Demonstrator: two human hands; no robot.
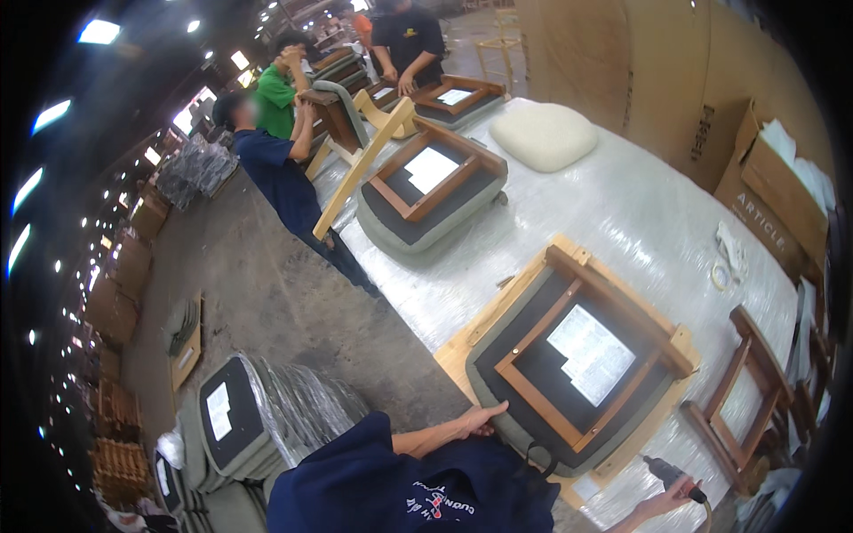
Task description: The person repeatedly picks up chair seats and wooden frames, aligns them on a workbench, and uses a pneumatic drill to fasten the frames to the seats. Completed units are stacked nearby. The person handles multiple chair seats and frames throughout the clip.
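Left hand half-curled at grey seat, grip unclear; right hand closed round power driver, wooden frame beyond

Reaches rightward with the left forearm, bare below a dark sleeve and rising slightly toward a nearly straight wrist. Points the left thumb outward along the top of the left hand, with the other fingers tucked below and partly hidden. Slants the right forearm up and rightward from the lower edge. Curls the right hand into a closed grip, well apart from the left.
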